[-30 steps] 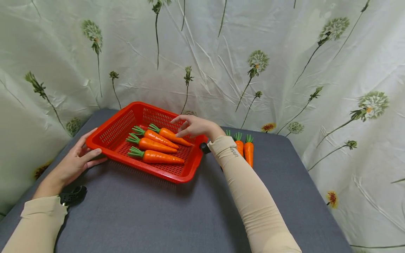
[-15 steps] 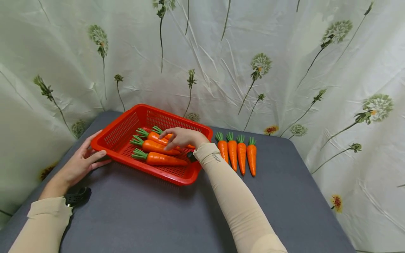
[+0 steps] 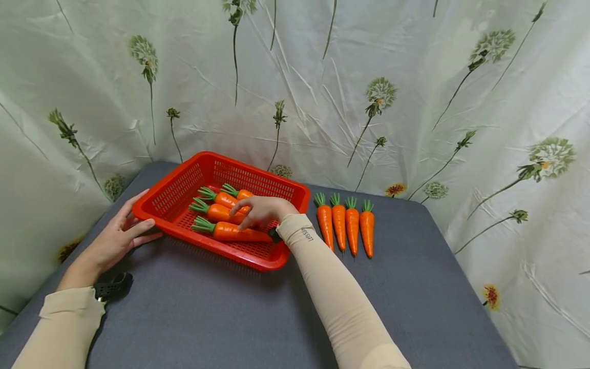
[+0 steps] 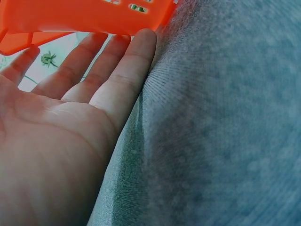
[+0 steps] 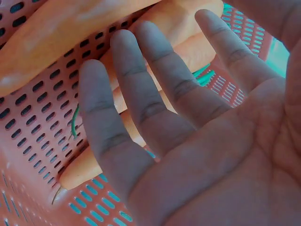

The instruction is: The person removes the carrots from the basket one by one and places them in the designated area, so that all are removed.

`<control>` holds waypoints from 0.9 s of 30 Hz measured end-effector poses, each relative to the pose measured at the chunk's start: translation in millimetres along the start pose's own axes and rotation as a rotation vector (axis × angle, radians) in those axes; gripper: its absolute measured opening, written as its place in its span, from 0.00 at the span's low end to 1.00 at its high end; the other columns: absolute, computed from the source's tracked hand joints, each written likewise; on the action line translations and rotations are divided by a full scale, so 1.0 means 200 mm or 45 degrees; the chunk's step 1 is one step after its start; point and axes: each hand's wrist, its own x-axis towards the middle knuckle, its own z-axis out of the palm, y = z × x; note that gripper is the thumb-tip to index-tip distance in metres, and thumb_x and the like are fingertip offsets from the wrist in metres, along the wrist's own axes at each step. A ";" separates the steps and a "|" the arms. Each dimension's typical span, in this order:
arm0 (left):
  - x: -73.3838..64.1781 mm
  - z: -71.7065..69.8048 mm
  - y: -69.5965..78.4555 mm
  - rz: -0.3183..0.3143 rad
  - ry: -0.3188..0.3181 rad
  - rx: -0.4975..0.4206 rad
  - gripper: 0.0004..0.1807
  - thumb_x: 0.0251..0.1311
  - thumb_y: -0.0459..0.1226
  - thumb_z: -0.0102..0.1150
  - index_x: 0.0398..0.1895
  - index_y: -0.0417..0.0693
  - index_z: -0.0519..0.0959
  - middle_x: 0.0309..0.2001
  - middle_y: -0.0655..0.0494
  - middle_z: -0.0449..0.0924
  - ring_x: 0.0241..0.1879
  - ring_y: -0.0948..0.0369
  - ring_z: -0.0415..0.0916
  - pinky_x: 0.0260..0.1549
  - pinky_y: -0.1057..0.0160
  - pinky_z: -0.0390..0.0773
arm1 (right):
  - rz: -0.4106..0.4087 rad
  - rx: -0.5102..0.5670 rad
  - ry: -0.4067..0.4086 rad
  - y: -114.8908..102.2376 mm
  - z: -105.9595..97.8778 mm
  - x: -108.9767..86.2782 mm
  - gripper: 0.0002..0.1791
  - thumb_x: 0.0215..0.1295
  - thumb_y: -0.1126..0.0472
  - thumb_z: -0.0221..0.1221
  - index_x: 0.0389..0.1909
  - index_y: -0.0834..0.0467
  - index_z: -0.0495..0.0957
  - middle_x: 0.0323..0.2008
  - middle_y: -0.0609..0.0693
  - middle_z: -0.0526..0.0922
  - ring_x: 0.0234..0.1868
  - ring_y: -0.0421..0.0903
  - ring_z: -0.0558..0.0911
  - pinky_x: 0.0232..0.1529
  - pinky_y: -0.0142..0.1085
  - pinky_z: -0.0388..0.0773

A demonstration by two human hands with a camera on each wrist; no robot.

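Note:
In the head view a red plastic basket stands on the grey table at left, holding several orange carrots with green tops. My left hand is at its left end, fingers extended and touching the rim; the left wrist view shows their tips against the red plastic. Over the right part of the basket, my right hand hovers with fingers slightly bent and nothing between them. Below it lie the nearest carrot and a second carrot. The hand partly hides the two farther carrots.
Right of the basket, several carrots lie side by side on the grey table, tops pointing to the back. A pale curtain with a dandelion print hangs behind and around the table.
My right hand has moved left and lower into the basket over the carrots. The row of carrots at right has come into fuller view. My left hand keeps its place on the basket.

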 end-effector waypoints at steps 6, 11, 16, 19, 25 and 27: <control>0.00 0.00 0.00 0.005 -0.003 -0.013 0.43 0.73 0.31 0.51 0.81 0.71 0.44 0.72 0.48 0.50 0.53 0.77 0.74 0.43 0.66 0.85 | 0.025 0.013 0.001 0.00 0.02 0.00 0.29 0.65 0.62 0.65 0.67 0.48 0.73 0.45 0.50 0.75 0.41 0.45 0.73 0.48 0.44 0.77; 0.00 0.00 0.00 0.008 -0.011 -0.016 0.42 0.73 0.31 0.51 0.81 0.70 0.44 0.73 0.48 0.50 0.54 0.77 0.75 0.43 0.66 0.85 | 0.035 -0.065 0.001 -0.01 0.04 0.01 0.30 0.65 0.63 0.65 0.67 0.46 0.73 0.53 0.51 0.73 0.43 0.43 0.72 0.50 0.42 0.78; 0.00 0.00 0.00 -0.001 -0.009 -0.009 0.42 0.73 0.32 0.51 0.80 0.71 0.44 0.73 0.47 0.50 0.54 0.77 0.75 0.43 0.65 0.86 | 0.048 -0.171 0.005 -0.02 0.05 0.02 0.30 0.64 0.65 0.65 0.66 0.43 0.74 0.56 0.49 0.73 0.45 0.42 0.73 0.47 0.38 0.79; 0.00 0.00 0.00 -0.005 -0.008 -0.014 0.42 0.73 0.31 0.51 0.81 0.71 0.44 0.73 0.46 0.49 0.54 0.77 0.75 0.43 0.65 0.86 | 0.058 -0.241 0.025 -0.02 0.06 0.02 0.30 0.64 0.65 0.66 0.65 0.42 0.75 0.60 0.47 0.72 0.49 0.44 0.72 0.50 0.39 0.80; 0.00 -0.01 0.00 -0.003 -0.010 -0.006 0.42 0.73 0.32 0.51 0.80 0.72 0.44 0.74 0.48 0.49 0.53 0.78 0.74 0.43 0.66 0.86 | 0.058 -0.263 -0.002 -0.02 0.05 0.02 0.30 0.65 0.65 0.64 0.66 0.43 0.74 0.57 0.48 0.72 0.46 0.43 0.73 0.47 0.34 0.79; 0.00 -0.01 0.00 0.009 -0.014 -0.010 0.43 0.73 0.31 0.51 0.81 0.71 0.44 0.74 0.48 0.48 0.53 0.77 0.74 0.42 0.65 0.86 | 0.053 -0.238 -0.017 -0.02 0.05 0.03 0.29 0.65 0.66 0.64 0.66 0.44 0.74 0.49 0.48 0.73 0.41 0.42 0.72 0.41 0.33 0.75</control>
